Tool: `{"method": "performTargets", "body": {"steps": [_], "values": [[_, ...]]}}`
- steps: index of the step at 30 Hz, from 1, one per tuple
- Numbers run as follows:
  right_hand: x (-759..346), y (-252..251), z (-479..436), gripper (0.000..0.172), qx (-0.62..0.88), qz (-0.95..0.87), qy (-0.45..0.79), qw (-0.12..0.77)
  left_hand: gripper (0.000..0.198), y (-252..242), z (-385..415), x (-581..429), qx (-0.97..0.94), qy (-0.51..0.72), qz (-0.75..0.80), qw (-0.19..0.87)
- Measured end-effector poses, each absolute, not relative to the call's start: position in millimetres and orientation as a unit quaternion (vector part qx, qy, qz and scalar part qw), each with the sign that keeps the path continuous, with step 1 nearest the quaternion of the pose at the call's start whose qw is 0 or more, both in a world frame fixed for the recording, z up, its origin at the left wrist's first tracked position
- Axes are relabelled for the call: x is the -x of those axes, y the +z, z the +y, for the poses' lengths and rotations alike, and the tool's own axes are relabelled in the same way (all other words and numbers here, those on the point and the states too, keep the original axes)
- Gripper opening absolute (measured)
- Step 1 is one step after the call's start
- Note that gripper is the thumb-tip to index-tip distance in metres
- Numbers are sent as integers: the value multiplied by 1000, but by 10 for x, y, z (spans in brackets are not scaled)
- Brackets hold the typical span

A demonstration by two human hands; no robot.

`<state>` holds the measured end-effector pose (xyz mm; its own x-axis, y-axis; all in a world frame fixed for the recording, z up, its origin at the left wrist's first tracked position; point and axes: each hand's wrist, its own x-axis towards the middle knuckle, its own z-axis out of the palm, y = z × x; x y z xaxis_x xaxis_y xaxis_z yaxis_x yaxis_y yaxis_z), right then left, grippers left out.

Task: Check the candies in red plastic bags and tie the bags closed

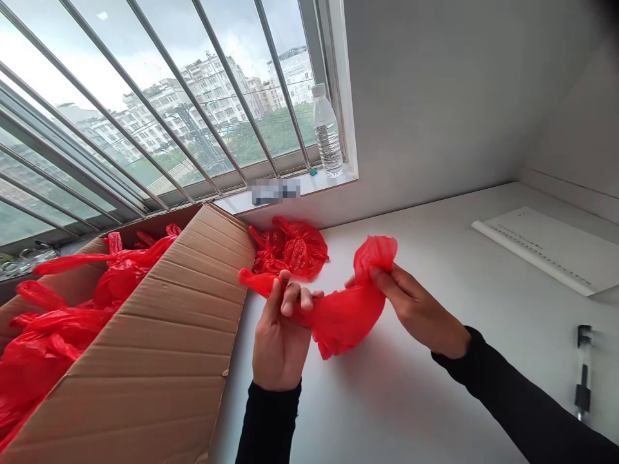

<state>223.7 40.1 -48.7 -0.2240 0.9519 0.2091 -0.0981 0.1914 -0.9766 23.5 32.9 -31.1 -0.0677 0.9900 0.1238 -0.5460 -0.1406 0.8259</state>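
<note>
I hold a red plastic bag (pixel 345 319) between my two hands, out in front of me over the white table (pixel 454 264). My left hand (pixel 283 341) is turned palm up, its thumb and fingers closed round the narrow, twisted end, and a short tip of the plastic pokes out past them toward the cardboard box (pixel 159 328). My right hand (pixel 413 306) pinches the other end between thumb and fingers, with a puffed tuft standing up above my grip. Between the two, the plastic sags in a loose, crumpled belly; I cannot tell whether anything is inside it, or whether its lower edge touches the tabletop. Just beyond my left fingers, knotted red bags (pixel 297 248) lie in a heap on the table, close against the corner of the box. Inside the box, on my left, more red bags (pixel 62 322) are piled up, some with their ends sticking up near the rim. Ahead of me, a clear bottle (pixel 327 138) with a white cap stands upright on the windowsill (pixel 333 183), beside the barred window (pixel 193 84). Over to my right, a sheet of paper (pixel 556 248) with one edge rolled lies on the table, and a pen (pixel 583 374) lies nearer me, well apart from the bag.
</note>
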Motion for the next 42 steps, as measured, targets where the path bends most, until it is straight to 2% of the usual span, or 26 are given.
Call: {"method": "performTargets", "body": {"steps": [4,9,14,18,23,27,33,38,42], "values": [[-2207,-497,370,35,354,-592,507,517,15,-325,341,-351,-404,572,351,621],[-2152,-455,276,31,346,-626,511,477,26,-339,362,-509,-475,481,398,621],[-2140,-424,253,40,376,-697,425,439,13,-322,316,-507,-555,441,407,575],[-2122,-480,271,28,436,-730,358,386,14,-328,258,-533,-591,425,411,548],[-2133,-521,266,18,443,-764,304,356,40,-384,341,-590,-567,475,429,518],[-2178,-482,271,19,466,-736,317,374,48,-414,377,-567,-546,497,439,513],[-2216,-468,310,23,493,-690,364,385,46,-434,335,-593,-558,478,430,525],[-2296,-470,373,37,492,-648,351,463,49,-429,340,-558,-561,442,427,554],[-2333,-396,394,19,450,-656,361,487,51,-393,357,-530,-558,415,416,586]]}}
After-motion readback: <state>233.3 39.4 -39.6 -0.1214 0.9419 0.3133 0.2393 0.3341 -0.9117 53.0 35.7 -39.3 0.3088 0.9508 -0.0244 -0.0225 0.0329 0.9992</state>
